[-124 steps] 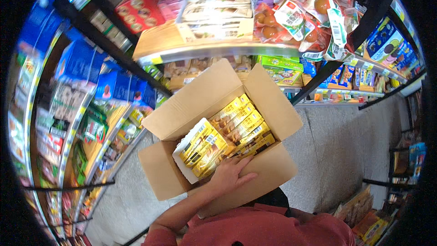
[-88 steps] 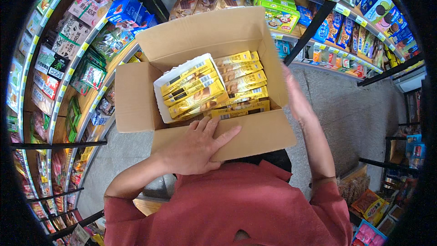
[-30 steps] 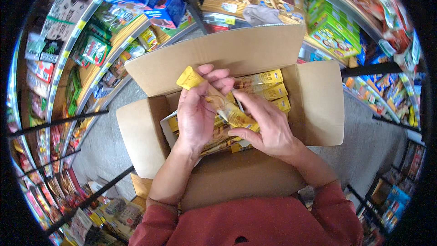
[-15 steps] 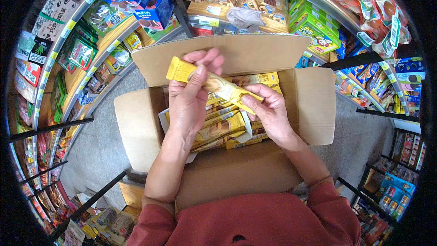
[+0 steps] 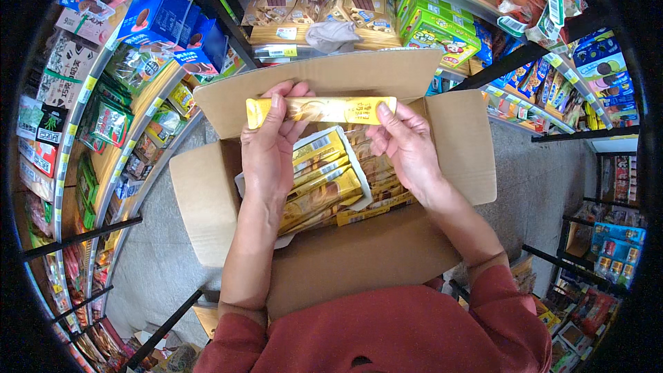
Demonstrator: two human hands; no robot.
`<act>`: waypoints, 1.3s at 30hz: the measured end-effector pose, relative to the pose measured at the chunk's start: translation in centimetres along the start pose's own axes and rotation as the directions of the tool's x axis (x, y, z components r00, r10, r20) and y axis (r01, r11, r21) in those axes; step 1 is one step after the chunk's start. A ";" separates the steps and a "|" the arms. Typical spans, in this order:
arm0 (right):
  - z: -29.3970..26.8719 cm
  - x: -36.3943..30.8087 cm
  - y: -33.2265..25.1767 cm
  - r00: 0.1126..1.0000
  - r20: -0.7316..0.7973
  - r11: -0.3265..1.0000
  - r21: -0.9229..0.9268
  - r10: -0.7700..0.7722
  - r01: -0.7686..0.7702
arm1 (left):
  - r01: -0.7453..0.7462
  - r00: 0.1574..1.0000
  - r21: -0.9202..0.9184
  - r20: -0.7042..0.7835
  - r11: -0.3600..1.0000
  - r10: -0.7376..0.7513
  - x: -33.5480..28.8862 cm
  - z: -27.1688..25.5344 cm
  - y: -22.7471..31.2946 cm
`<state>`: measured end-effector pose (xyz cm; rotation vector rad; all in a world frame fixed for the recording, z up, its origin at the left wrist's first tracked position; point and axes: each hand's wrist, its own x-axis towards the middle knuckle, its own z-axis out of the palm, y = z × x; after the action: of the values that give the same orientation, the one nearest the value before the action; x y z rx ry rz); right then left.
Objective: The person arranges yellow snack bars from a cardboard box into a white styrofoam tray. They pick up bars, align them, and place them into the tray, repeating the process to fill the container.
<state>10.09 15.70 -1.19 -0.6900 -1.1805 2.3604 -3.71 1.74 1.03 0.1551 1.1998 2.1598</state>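
A long, flat yellow snack packet is stretched level between both hands, above an open cardboard box. My left hand pinches it near its left end, thumb on top and fingers behind. At the other end my right hand grips it between thumb and fingers. Below, inside the box, a white-edged inner carton holds several similar yellow packets lying slanted. More yellow and brown packets fill the box to the right of that carton. The exact contents of the packets cannot be made out.
Curved-looking shelves with bagged snacks and blue boxes rise on the left. Ahead, a grey cloth lies on a shelf beside green boxes. The box flaps spread outward over a grey floor.
The packet has turned from slanting down rightward to level, and its right end has risen with my right hand. The view has shifted, showing more of the inner carton.
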 end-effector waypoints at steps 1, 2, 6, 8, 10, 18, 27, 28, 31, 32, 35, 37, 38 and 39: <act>-0.1 0.1 -0.3 1.000 -0.004 1.000 0.001 -0.013 0.013 | 0.003 1.000 0.012 -0.001 1.000 -0.003 0.1 -0.1 0.0; -0.1 0.2 -1.2 1.000 0.006 1.000 0.007 0.001 -0.001 | 0.006 1.000 0.023 -0.002 1.000 -0.006 0.3 -0.1 0.1; 1.0 1.3 -2.6 0.991 -0.128 0.998 0.057 -0.031 0.039 | -0.039 0.995 0.276 -0.075 0.961 0.061 -0.2 0.2 0.7; 1.1 1.4 -2.6 0.991 -0.099 0.985 0.139 -0.091 0.104 | -0.058 0.997 0.347 -0.018 0.936 0.069 -0.3 -0.1 0.7; 1.9 1.0 -2.0 0.994 -0.065 0.989 0.113 -0.091 0.098 | -0.095 0.995 0.419 0.077 0.903 0.069 -0.2 -0.6 0.6; 2.3 0.5 -0.1 0.976 0.055 0.967 -0.133 -0.213 0.219 | -0.194 0.944 0.633 0.328 0.749 -0.033 -1.7 0.0 0.2; 3.3 0.3 -0.7 0.951 0.121 0.862 -0.401 -0.286 0.310 | -0.436 0.858 0.537 0.004 0.722 0.514 -1.1 -2.1 3.4; 3.5 0.1 -0.7 0.950 0.185 0.830 -0.463 -0.254 0.312 | -0.471 0.815 0.499 -0.068 0.727 0.575 -1.3 -2.6 3.8; 3.9 -0.1 -0.5 0.889 0.433 0.655 -0.631 -0.149 0.417 | -0.550 0.696 0.435 -0.232 0.713 0.679 -1.9 -4.1 3.8; 4.2 0.3 -0.2 0.826 0.554 0.556 -0.657 -0.102 0.509 | -0.551 0.680 0.448 -0.249 0.704 0.690 -2.3 -4.7 3.6; 5.8 0.5 0.6 0.672 0.716 0.304 -0.693 0.188 0.653 | -0.520 0.661 0.500 -0.277 0.692 0.697 -3.2 -5.5 2.6; 6.9 0.7 1.4 0.593 0.711 0.159 -0.681 0.377 0.715 | -0.509 0.649 0.557 -0.253 0.656 0.718 -3.5 -5.6 2.3; 6.7 0.7 2.4 0.575 0.764 0.207 -0.638 0.294 0.742 | -0.512 0.653 0.553 -0.246 0.658 0.716 -3.6 -5.7 2.2; 6.7 0.8 2.8 0.572 0.784 0.173 -0.615 0.240 0.770 | -0.502 0.651 0.583 -0.231 0.638 0.723 -3.7 -5.8 2.1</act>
<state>5.10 10.52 -0.21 0.4878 -2.9431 1.1061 -4.12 -5.39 0.18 0.3502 2.2312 2.5205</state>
